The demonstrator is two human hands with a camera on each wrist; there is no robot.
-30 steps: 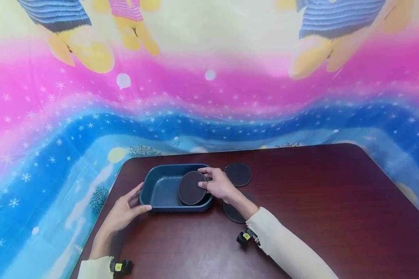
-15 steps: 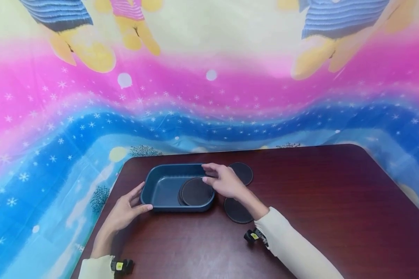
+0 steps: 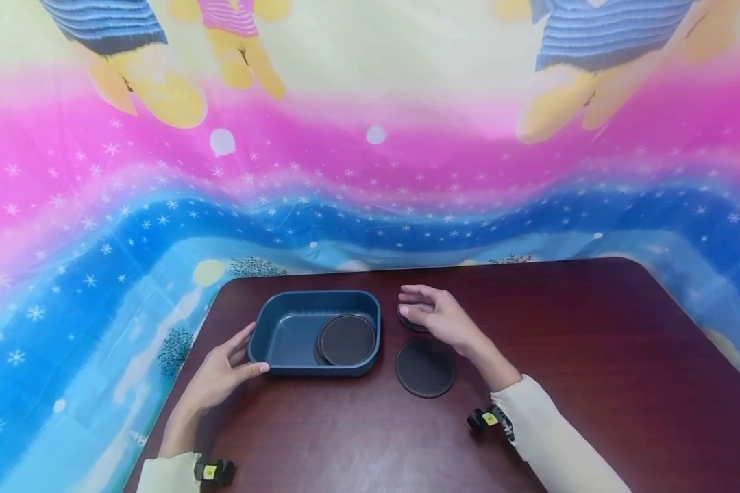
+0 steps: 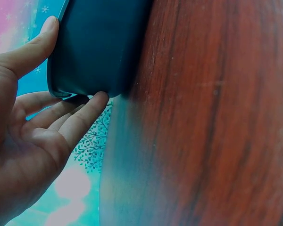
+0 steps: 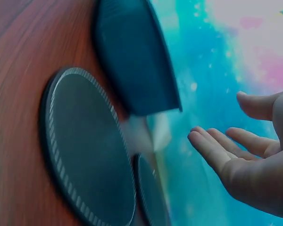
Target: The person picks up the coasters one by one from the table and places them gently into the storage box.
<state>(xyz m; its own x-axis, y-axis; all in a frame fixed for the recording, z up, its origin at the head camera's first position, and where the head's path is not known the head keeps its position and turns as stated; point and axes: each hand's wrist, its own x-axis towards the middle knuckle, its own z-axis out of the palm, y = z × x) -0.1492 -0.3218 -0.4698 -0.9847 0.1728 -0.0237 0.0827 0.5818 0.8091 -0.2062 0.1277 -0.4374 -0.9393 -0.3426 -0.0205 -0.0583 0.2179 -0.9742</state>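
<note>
A dark blue rectangular tray [image 3: 284,335] stands on the table's left part. My left hand [image 3: 220,373] holds its left end, thumb at the front rim and fingers along the end wall; the left wrist view shows this grip from close by. Inside the tray, at its right end, round dark coasters [image 3: 348,340] lie stacked. My right hand [image 3: 442,318] is over the far loose coaster [image 3: 413,324], covering much of it, with extended fingers and nothing in them. Nearer to me lies another loose coaster [image 5: 92,146], flat on the table, its edge stitched.
The reddish-brown wooden table [image 3: 580,363] extends to the right of the coasters. Its back edge meets a colourful printed cloth backdrop [image 3: 370,171]. A small black wrist camera [image 3: 484,419] is strapped to my right wrist.
My right hand has let go of a coaster, which now lies on the stack inside the tray. It has moved right, out of the tray to the far loose coaster. The left hand has stayed put.
</note>
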